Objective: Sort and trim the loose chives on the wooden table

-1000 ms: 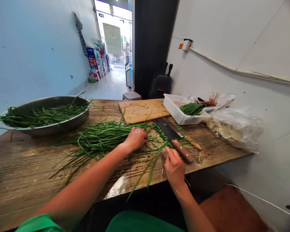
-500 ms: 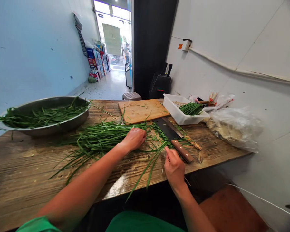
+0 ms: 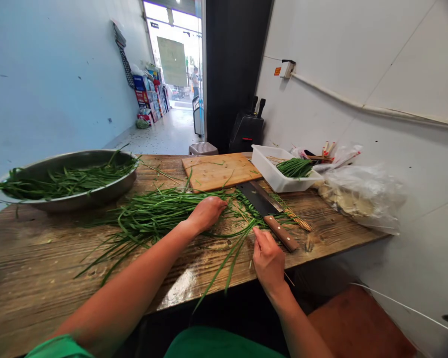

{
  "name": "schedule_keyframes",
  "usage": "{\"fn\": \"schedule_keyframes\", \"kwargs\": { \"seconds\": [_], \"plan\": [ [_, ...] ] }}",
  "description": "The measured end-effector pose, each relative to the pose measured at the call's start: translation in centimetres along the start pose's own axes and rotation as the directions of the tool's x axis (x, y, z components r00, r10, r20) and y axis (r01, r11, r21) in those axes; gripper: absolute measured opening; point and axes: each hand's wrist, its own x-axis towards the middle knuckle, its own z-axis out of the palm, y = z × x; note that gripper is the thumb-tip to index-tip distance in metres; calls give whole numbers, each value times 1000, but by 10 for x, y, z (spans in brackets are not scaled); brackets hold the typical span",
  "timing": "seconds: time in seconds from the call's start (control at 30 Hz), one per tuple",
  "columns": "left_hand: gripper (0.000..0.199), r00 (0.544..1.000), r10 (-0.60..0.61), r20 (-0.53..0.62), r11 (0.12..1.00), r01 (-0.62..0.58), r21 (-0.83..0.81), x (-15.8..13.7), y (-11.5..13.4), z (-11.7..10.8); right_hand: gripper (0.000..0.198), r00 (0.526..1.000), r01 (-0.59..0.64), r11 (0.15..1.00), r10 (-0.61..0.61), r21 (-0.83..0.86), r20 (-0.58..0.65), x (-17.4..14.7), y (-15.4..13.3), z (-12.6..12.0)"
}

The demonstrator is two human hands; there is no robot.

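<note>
Little has moved since the earlier frame: in the head view, the left hand (image 3: 208,214) has turned slightly, its fingertips now a touch higher at the right end of the heap of green stalks (image 3: 160,211), which spreads across the centre left of the frame. Those fingers are bunched together; whether they pinch a stalk, I cannot tell. Just right of lower centre, the right hand (image 3: 269,256) stays put, thumb and forefinger pressed on the ends of a few long blades (image 3: 248,230) that trail down leftward past the edge of the wooden table (image 3: 41,278). Right of centre, a brown-handled cleaver (image 3: 259,201) lies over green scraps, beside thin sticks (image 3: 298,220). Beyond the heap is a cutting board (image 3: 224,171), touching a white box (image 3: 267,169) holding a green bundle (image 3: 294,168); at centre left sits a metal basin (image 3: 82,200) of more greens.
</note>
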Motion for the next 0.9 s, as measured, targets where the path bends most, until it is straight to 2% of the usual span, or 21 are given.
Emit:
{"fn": "schedule_keyframes", "kwargs": {
  "seconds": [0.1,0.2,0.27,0.43,0.6,0.9],
  "plan": [
    [27,997,-73,7,985,73,-159,1,4,-3,33,1000,9,1000,-9,-8,8,1,-2,-2],
    [27,977,-211,7,915,200,-352,3,9,-6,34,1000,16,1000,-16,-6,-3,1,-2,-2],
    [27,966,-260,10,880,241,-409,4,11,-8,34,1000,18,1000,-18,1,-5,0,-2,-2],
    [28,958,-285,37,881,277,-385,3,12,-8,34,1000,18,1000,-18,7,8,0,0,0],
    [28,964,-264,32,891,257,-374,2,14,-7,34,1000,23,1000,-23,-13,7,0,0,0],
    [24,987,-157,-25,946,143,-292,1,18,-6,34,999,21,1000,-21,-8,28,1,-1,-1]
  ]
}}
